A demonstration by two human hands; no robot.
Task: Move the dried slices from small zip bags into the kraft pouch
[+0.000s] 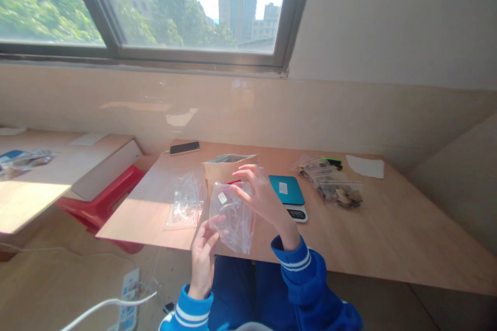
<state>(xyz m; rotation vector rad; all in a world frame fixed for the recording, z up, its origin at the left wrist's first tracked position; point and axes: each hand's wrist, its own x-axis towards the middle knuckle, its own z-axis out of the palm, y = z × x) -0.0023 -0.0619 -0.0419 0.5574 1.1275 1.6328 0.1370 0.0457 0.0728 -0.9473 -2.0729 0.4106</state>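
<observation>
Above the table's front edge, a clear plastic zip bag (233, 217) with a red strip at its top and a small white label is raised in front of me. My left hand (204, 256) pinches its lower left side between thumb and fingers. My right hand (258, 196) is at the bag's upper right, with its fingers curved and thumb apart, near the red strip. Just behind stands an open brown paper pouch (217, 171) with a silvery lining, partly hidden by the bag and right hand. More clear zip bags (184, 204) lie flat to the left.
Right of my hands sits a teal kitchen scale (287, 191). Beyond it lie filled zip bags (330, 181) holding brownish pieces, a green-and-black item (333, 163) and white paper (365, 167). A phone (185, 148) rests back left; a red stool (104, 204) stands between tables.
</observation>
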